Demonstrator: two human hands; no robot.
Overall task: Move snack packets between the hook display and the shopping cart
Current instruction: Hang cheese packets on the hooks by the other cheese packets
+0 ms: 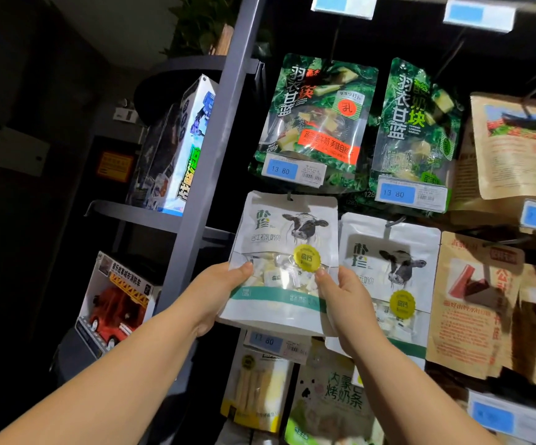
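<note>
1. Hanging low at the hook (289, 196), the white cow-print packet (284, 239) is held by its lower half, with its top hole at or just by that hook; whether it is threaded cannot be told
2. The grip is two-handed: the left hand (224, 293) is curled round the left edge, and the right side is pinched by the right hand (345, 293)
3. The packet is judged light and soft, with loose pieces inside; a hold on the side seams is advised, not a squeeze on the clear window
4. A twin packet (395, 271) hangs just beside it, green packets (318, 114) and a price tag (294, 171) above, a grey post (215, 139) to the left; the tag could be snagged. The cart is not seen
</note>
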